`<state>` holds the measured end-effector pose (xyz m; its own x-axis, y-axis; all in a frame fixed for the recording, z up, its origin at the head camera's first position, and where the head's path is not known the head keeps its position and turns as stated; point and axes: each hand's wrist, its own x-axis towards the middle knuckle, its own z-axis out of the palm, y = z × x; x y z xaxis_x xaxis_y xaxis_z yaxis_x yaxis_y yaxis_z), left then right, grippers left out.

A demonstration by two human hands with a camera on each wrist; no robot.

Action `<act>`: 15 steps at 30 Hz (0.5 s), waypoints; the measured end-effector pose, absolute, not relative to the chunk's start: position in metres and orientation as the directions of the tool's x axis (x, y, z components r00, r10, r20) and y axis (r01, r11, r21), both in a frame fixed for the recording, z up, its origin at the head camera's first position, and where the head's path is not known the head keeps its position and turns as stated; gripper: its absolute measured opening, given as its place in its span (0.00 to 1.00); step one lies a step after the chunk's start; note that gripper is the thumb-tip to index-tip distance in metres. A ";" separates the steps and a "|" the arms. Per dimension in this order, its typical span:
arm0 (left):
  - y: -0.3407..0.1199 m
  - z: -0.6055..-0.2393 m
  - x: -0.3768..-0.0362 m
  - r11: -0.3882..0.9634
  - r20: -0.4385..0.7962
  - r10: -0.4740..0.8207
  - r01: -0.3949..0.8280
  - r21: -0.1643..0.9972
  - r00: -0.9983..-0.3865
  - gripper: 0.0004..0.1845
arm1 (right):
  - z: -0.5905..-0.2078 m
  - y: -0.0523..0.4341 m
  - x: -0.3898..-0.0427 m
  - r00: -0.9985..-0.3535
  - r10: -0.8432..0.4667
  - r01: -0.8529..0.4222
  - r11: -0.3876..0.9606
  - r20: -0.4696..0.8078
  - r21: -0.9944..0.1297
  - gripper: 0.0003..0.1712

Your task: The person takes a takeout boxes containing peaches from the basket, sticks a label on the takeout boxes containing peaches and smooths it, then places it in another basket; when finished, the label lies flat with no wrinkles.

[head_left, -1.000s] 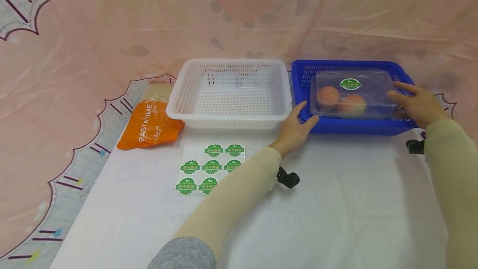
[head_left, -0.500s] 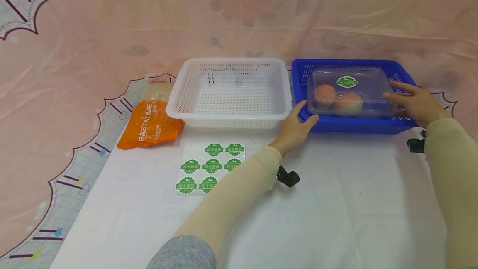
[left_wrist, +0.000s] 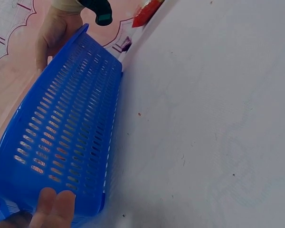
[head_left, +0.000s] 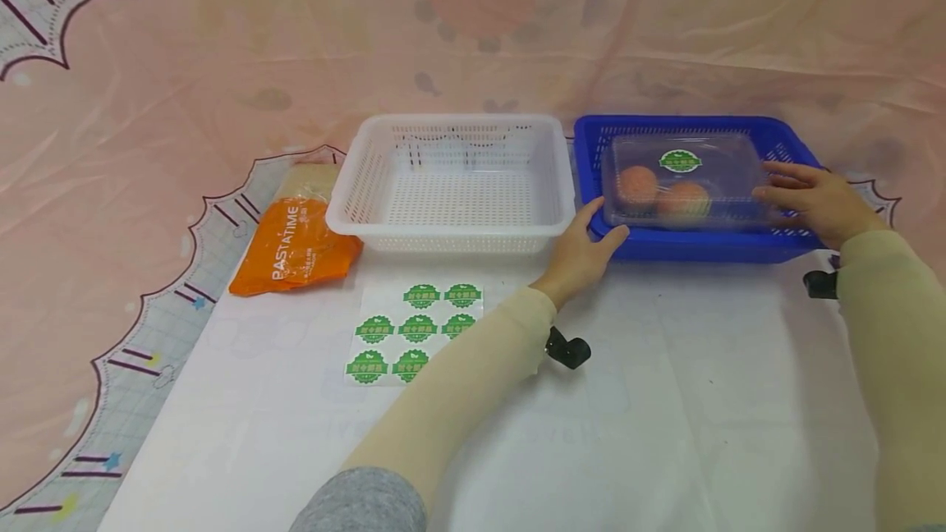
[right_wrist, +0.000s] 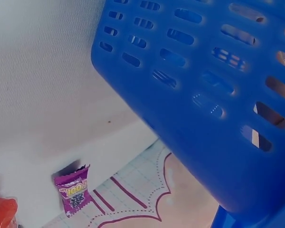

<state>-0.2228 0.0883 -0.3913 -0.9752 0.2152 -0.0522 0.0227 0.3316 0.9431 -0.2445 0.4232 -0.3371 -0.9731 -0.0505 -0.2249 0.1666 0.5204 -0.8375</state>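
A clear plastic fruit box [head_left: 727, 179] with a green sticker lies inside the blue basket [head_left: 709, 249] at the right. Two round orange fruits [head_left: 683, 202] show through its lid. My right hand [head_left: 824, 199] reaches over the basket's right end, its extended fingers against the box's right end. The left hand [head_left: 580, 253] holds the basket's front left corner, thumb on the front rim. In the left wrist view its fingertips [left_wrist: 64, 206] press the slotted wall. The right wrist view has the basket's outer wall [right_wrist: 180, 118] but no hand.
A white basket [head_left: 451, 243] stands left of the blue one. Beside it lies an orange pasta bag [head_left: 296, 249]. A sheet of green stickers [head_left: 417, 328] lies in front, partly under the left forearm. A purple candy packet [right_wrist: 73, 192] and a red packet [right_wrist: 2, 213] lie near the blue basket.
The fruit box has shifted left inside the blue basket, the right hand's fingers following it. The left hand keeps its place on the basket corner.
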 end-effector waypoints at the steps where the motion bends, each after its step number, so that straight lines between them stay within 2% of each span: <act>1: 0.088 -0.391 -0.223 0.332 -0.051 0.215 0.024 0.943 -0.975 0.34 | -0.337 0.423 -0.245 -0.973 -0.048 0.168 0.528 -0.227 -0.833 0.46; 15: 0.088 -0.390 -0.223 0.337 -0.051 0.216 0.025 0.941 -0.975 0.34 | -0.331 0.417 -0.244 -0.949 -0.049 0.201 0.669 -0.313 -0.716 0.52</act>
